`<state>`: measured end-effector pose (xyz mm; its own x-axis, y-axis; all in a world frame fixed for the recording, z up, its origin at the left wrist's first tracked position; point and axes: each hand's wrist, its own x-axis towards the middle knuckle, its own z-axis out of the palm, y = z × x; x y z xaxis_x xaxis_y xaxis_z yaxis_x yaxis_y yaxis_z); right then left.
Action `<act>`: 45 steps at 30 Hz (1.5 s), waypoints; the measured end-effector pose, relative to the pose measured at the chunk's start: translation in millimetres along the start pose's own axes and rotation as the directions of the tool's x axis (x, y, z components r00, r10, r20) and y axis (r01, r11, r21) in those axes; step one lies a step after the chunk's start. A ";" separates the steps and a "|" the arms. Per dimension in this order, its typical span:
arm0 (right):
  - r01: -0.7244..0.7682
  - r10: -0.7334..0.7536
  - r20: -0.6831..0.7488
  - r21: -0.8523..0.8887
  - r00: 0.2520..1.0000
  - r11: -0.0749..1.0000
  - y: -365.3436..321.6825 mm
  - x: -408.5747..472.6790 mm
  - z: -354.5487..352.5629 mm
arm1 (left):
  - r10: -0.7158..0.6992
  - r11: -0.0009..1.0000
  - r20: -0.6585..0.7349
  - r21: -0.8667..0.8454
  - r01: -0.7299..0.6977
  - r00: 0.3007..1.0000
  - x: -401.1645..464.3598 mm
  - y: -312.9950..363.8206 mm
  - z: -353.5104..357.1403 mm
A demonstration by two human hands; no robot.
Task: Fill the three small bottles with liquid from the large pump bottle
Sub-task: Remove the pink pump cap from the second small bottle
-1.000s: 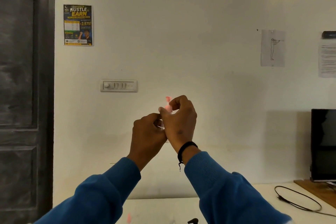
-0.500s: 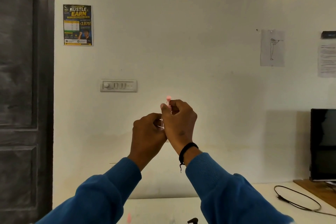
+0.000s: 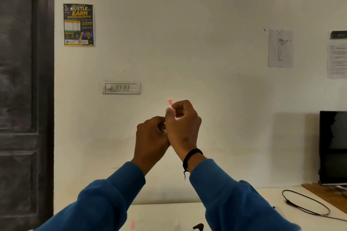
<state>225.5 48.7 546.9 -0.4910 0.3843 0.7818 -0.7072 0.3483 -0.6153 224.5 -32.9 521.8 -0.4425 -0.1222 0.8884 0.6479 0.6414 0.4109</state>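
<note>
Fingers of right hand (image 3: 185,127) pinching pink plastic cap (image 3: 170,103); left hand (image 3: 151,135) curled round hidden small bottle

**Single head-worn view, aimed at the wall**

The scene is seen from head height, faced straight toward the switch panel (image 3: 121,87) on the wall. Only the table's (image 3: 169,215) far edge is caught, below that panel.

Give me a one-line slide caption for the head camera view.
Raised before a white wall, the right hand pinches a small pink cap while the left hand grips something hidden beneath.
</note>
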 end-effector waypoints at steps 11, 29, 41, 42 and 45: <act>-0.042 0.043 0.037 -0.020 0.998 0.999 5.5 2.9 -3.0 | -0.004 1.000 0.022 0.019 0.003 1.000 -3.5 -4.4 3.8; -0.041 0.041 0.060 -0.008 0.997 0.999 8.1 2.8 0.0 | -0.024 1.000 0.008 0.010 0.024 1.000 -4.1 1.9 4.5; -0.024 0.034 0.126 -0.078 0.991 0.997 2.7 1.4 -1.5 | -0.036 0.999 -0.002 0.022 0.036 0.999 -5.4 -2.6 2.5; -0.017 0.030 0.134 -0.096 0.991 0.995 2.4 2.2 -2.1 | -0.038 0.999 0.001 0.019 0.038 0.999 -5.5 -1.8 2.6; -0.006 0.030 0.148 -0.160 0.989 0.987 3.5 6.1 -3.1 | -0.038 0.999 0.007 0.023 0.038 0.999 -5.7 -2.4 3.6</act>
<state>221.6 54.9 549.2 -0.5816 0.2639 0.7695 -0.6141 0.4779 -0.6281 223.2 -31.0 515.0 -0.4713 -0.1414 0.8705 0.6162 0.6533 0.4398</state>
